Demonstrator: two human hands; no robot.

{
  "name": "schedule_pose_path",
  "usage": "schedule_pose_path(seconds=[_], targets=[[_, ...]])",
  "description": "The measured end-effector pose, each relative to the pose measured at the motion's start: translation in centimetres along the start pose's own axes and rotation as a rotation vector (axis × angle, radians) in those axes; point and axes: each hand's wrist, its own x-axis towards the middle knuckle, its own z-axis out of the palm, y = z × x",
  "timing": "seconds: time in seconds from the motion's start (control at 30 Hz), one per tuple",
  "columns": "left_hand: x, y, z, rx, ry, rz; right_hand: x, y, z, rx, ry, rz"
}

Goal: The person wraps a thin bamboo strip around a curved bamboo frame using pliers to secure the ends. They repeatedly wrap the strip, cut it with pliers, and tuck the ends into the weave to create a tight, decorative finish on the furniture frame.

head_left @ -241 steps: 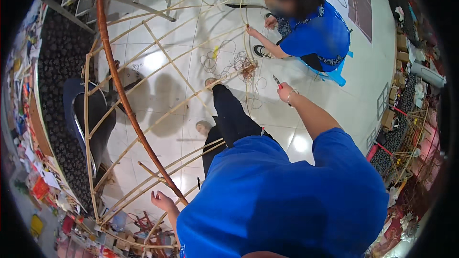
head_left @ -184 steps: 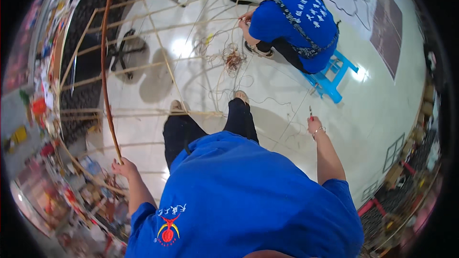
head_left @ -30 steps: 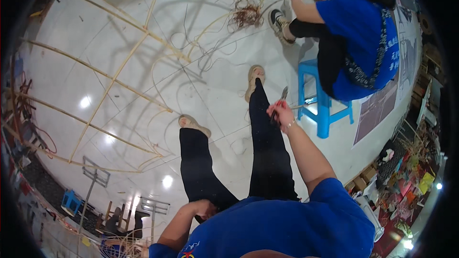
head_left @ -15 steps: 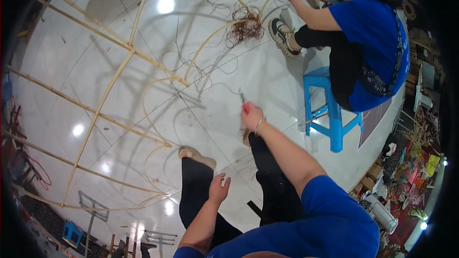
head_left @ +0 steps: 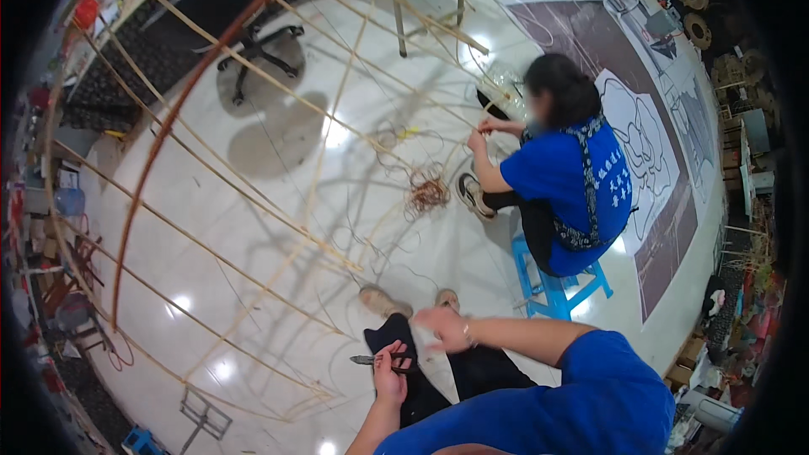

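Observation:
My left hand [head_left: 391, 377] is closed around a pair of pliers [head_left: 364, 360], whose dark pointed jaws stick out to the left. It is above my dark trouser leg. My right hand [head_left: 444, 329] hovers above my other leg, a bracelet at its wrist; it is blurred, but its thumb and fingers look apart and nothing shows in them. Beyond my shoes, thin wire [head_left: 396, 265] trails over the floor near a reddish-brown tangle [head_left: 428, 192]. To the left stands a large frame of pale bamboo-like strips [head_left: 244, 248], its nearest strip ends close to my feet.
A co-worker [head_left: 581, 177] in a blue shirt sits on a blue stool [head_left: 552, 288] at the right, hands on a strip of the frame. Behind lies a dark sheet with a line drawing [head_left: 645, 147]. A wheeled chair base [head_left: 261, 59] stands far left; clutter lines the right edge.
The pliers have passed from my right hand to my left. My right hand has drawn back toward me. The view has tilted up, showing more of the frame and room.

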Motion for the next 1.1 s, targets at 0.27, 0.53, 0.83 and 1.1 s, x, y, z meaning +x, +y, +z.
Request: schedule_pose_path(seconds=[0.27,0.53,0.83,1.1], targets=[[5.8,11.2,-11.4,1.254,0.385,0.334,-0.5,6.5,-18.3,-0.183,0.791,0.538],[2.7,18.5,-20.3,1.042,0.598,0.051,-0.9,-5.7,-28.6,-0.139,1.081,0.481],[-1.7,18.1,-9.9,1.097,0.597,0.03,10.6,-30.9,-33.4,0.327,0.011,-0.712],[-0.7,14.4,-10.5,1.045,0.571,0.018,8.0,-29.4,-36.7,0.248,0.607,-0.962]])
